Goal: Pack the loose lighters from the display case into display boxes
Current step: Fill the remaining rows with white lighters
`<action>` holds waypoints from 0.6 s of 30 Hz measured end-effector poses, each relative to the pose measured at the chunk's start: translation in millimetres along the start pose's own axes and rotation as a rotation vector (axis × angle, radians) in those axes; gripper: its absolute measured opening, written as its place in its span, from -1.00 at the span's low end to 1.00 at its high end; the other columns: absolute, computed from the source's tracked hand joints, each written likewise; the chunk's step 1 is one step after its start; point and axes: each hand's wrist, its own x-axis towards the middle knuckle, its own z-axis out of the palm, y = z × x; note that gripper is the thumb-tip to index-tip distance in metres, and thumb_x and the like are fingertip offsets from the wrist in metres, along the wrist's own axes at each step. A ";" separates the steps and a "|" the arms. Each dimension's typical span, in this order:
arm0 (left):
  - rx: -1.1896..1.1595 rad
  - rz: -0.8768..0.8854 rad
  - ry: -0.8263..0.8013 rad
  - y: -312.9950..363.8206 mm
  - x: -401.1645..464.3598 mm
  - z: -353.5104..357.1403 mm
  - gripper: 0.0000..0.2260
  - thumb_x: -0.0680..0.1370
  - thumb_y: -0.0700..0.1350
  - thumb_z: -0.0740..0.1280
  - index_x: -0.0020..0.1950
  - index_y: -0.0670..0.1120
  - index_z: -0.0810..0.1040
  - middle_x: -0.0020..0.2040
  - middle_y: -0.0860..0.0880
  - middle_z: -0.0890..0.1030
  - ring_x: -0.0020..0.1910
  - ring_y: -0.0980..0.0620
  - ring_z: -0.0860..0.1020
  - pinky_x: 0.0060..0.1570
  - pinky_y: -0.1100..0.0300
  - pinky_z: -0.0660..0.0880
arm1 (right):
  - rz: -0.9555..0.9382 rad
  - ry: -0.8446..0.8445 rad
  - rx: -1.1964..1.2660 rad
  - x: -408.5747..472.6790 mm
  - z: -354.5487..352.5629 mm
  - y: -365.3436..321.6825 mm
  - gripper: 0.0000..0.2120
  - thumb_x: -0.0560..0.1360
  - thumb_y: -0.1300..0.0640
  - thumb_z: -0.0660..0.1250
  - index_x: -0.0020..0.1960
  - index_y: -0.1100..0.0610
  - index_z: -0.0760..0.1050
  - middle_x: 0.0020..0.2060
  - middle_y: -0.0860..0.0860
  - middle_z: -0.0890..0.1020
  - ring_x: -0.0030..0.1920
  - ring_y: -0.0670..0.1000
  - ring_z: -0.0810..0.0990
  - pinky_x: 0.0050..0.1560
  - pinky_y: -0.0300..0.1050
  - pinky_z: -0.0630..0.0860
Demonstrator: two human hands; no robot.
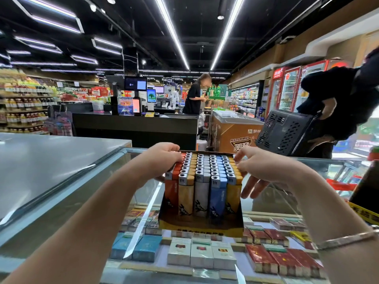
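The display box (201,224) stands on the glass display case (266,203), straight ahead between my hands. The lighters (203,181) stand upright in it, rows running away from me. My left hand (162,158) curls over the orange row on the left side, gripping it. My right hand (260,171) is open, fingertips touching the yellow row on the right side. Both hands are equally near.

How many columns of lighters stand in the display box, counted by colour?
Counted along the front of the display box, columns of lighters:
Orange: 1
Yellow: 2
White: 1
Blue: 1
Total: 5
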 end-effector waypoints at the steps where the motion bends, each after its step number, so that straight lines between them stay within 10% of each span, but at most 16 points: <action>1: 0.000 -0.019 -0.005 0.0 0.4 -0.1 -0.62 0.60 -0.08 0.18 0.42 -0.03 0.28 -0.15 -0.06 0.58 -0.52 0.24 0.56 -0.59 0.38 0.41 | -0.002 -0.041 0.013 -0.7 -1.1 1.0 -0.87 0.51 0.25 0.27 -0.05 0.06 0.36 -0.12 0.18 0.61 -0.33 0.17 0.68 -0.46 -0.12 0.55; 9: 0.010 -0.135 -0.065 -5.5 -4.5 -6.1 -0.60 0.60 0.04 0.16 0.43 0.04 0.23 -0.11 -0.02 0.53 -0.17 0.06 0.56 -0.53 0.22 0.51 | -0.043 -0.231 0.094 1.7 -1.8 5.0 -0.59 0.40 0.28 0.42 0.09 -0.01 0.31 -0.05 0.17 0.64 -0.23 0.13 0.69 -0.39 -0.12 0.58; 18: -0.123 -0.188 0.154 -32.6 -25.9 -34.4 -0.71 0.57 0.15 0.14 0.03 -0.01 0.52 -0.15 -0.03 0.65 -0.13 0.06 0.59 -0.41 0.23 0.46 | -0.208 -0.111 0.301 9.3 50.3 -8.4 -0.83 0.49 0.23 0.32 0.01 0.00 0.52 -0.12 0.15 0.62 -0.23 0.06 0.60 -0.28 -0.12 0.60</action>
